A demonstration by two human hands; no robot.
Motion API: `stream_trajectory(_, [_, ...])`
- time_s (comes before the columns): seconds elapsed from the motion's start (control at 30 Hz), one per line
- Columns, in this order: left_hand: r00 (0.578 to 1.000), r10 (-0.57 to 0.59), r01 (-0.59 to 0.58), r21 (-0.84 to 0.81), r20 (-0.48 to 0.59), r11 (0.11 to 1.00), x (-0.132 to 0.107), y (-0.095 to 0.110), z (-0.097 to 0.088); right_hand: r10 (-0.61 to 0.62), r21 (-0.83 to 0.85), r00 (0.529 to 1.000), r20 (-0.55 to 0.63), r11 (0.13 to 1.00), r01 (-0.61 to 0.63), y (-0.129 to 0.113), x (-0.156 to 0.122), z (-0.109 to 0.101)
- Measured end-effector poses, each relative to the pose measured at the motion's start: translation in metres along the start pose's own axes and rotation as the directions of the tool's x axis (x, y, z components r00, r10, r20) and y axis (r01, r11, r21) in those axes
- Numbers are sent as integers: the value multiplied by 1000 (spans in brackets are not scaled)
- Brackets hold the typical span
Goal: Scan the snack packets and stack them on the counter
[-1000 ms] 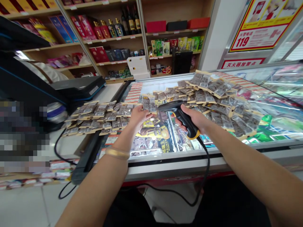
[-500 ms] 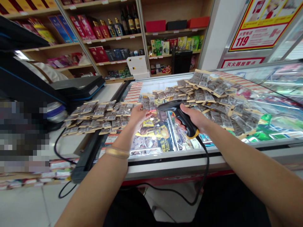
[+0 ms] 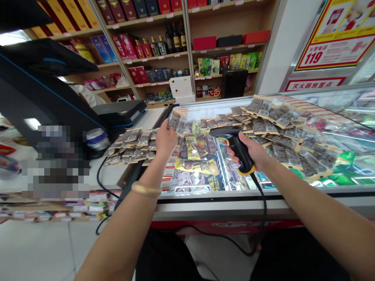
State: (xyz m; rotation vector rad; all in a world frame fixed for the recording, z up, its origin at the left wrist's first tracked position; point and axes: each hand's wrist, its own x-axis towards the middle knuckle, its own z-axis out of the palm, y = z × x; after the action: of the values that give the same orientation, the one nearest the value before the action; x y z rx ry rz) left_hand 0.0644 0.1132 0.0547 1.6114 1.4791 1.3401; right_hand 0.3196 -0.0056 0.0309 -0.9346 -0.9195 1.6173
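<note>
My right hand grips the handle of a black and yellow barcode scanner, its head pointing left over the glass freezer lid. My left hand, with a gold bangle on the wrist, is closed on a small grey snack packet lifted a little above the lid. Left of it lies a spread of similar packets on the white counter. A larger heap of packets covers the lid to the right of the scanner.
A black cash register screen and a flat black device stand on the counter at left. The scanner's cable hangs down in front of the freezer. Shelves with boxes and bottles line the back wall.
My left hand has drawn a packet away from the scanner toward the left pile. The camera has tilted up and shifted, showing more of the shelves. The right hand holds the scanner still.
</note>
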Motion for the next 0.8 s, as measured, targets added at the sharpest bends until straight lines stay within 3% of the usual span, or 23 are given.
stream_trajectory(0.07, [994,86,-57,334,-72,941,5,-1,-25,-14,1,1000,25,1000,14,1,2,4])
stream_trajectory(0.13, [990,113,-44,583,-82,811,6,-6,-42,-12,3,998,54,1000,12,2,5,9])
stream_trajectory(0.23, [987,157,-74,772,-34,631,0,-16,-49,-1,1,997,83,1000,1,5,7,15])
stream_trajectory(0.33, [978,208,-129,834,17,537,-8,-24,-46,3,3,996,88,1000,-3,7,7,16])
stream_trajectory(0.47, [974,219,-167,833,56,528,-11,-24,-44,10,11,998,58,1000,-11,9,6,15])
stream_trajectory(0.63, [969,242,-179,792,41,584,-15,-8,-39,-19,47,1000,22,999,18,5,4,18])
stream_trajectory(0.8, [948,295,-295,664,116,687,-23,19,-11,-123,85,992,-34,988,126,-9,-14,8])
